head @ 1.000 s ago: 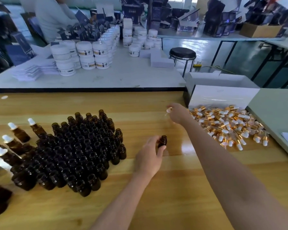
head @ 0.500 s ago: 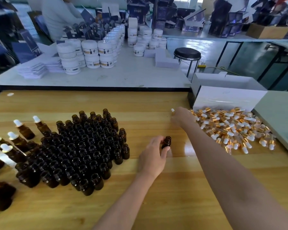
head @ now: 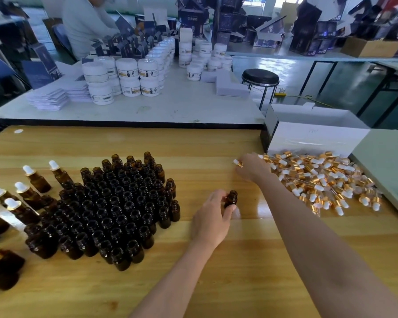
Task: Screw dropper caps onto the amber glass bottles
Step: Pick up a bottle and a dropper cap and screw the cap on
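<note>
Left grip (head: 213, 216) grasps one open bottle (head: 231, 199), upright on the tabletop (head: 239, 283), centre frame, set apart to the right of the main block. Right grip (head: 253, 167) pinches a dropper cap (head: 238, 163) at the left edge of the cap pile (head: 319, 180), centre right, white bulb pointing up-left. Cap and bottle are apart, not yet mated; the cap sits above the bottle in frame.

Progress: early. Capped bottles (head: 36, 180) are only a handful, strung along the left edge, and those at lower left are partly cut off. The uncapped block (head: 115, 210) is dense, dozens of open necks, left of centre. The cap pile is large and loose, spread just below a white box (head: 315, 138).

Step in hand, by my reading: bring the cap over the neck, feed the pipette in, twist down. After that, nearly the whole block is left to do.
</note>
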